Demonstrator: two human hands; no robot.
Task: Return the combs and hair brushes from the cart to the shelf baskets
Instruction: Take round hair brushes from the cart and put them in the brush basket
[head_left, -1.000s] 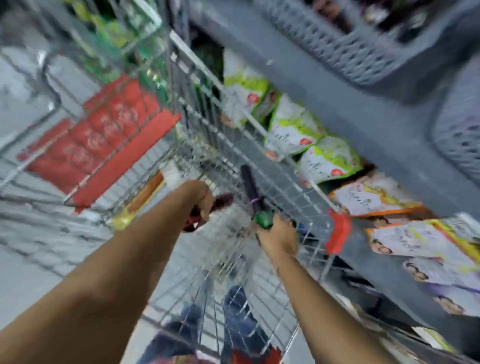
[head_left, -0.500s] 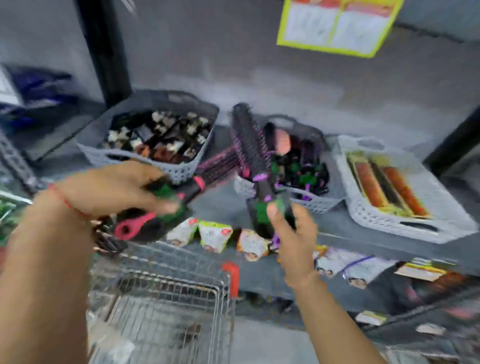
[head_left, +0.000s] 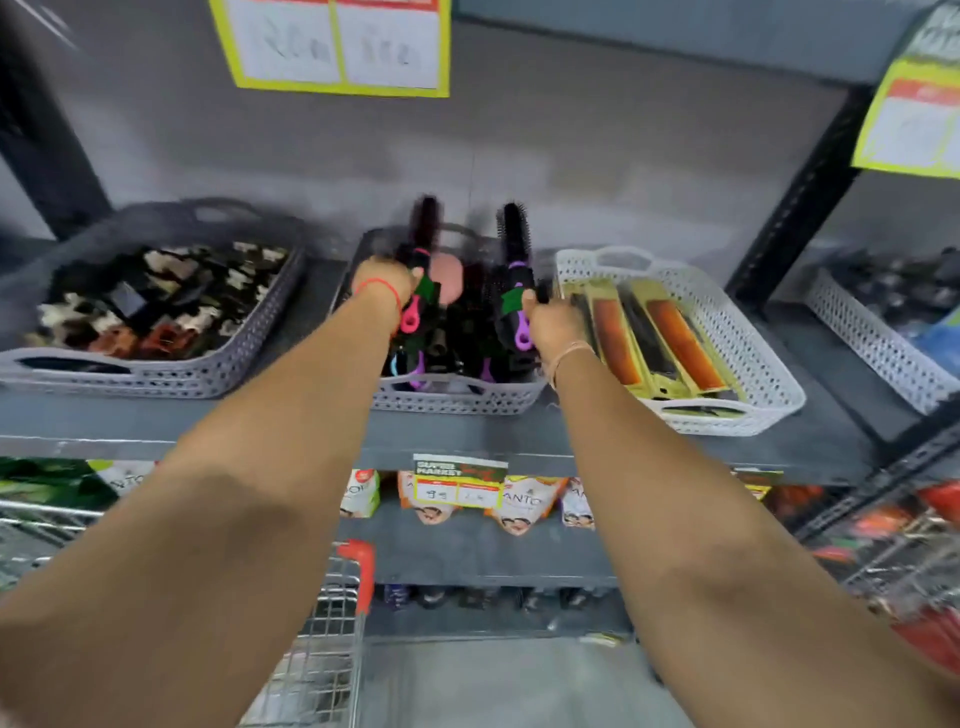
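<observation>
The left hand is gripping a round brush with a pink handle, fingers wrapped about its middle, and the right hand is gripping a second brush with a purple handle in the same way. Both brushes are standing nearly upright, bristle heads pointing toward twelve o'clock and hanging loops toward six, so each long axis is running away from the person along the line of the forearm. Both are hovering over the middle basket, the grey one already holding a jumble of dark brushes; the pink one is sitting over its ten o'clock corner, the purple one over its two o'clock side, close to the rim. That basket is lying directly under and just at six o'clock of each hand, so neither arm is needing to reach across; the left hand is nearer the basket's centre, the right hand nearer its edge. Judging from this, the coming move is a short lowering, and the brushes will likely need tipping flat so they lie with the others instead of standing. At three o'clock of the right hand, just beside it, a white basket is holding boxed combs, and a drop drifting that way would land wrong. At nine o'clock a grey basket of clips is sitting well apart. The cart is standing below the shelf.
</observation>
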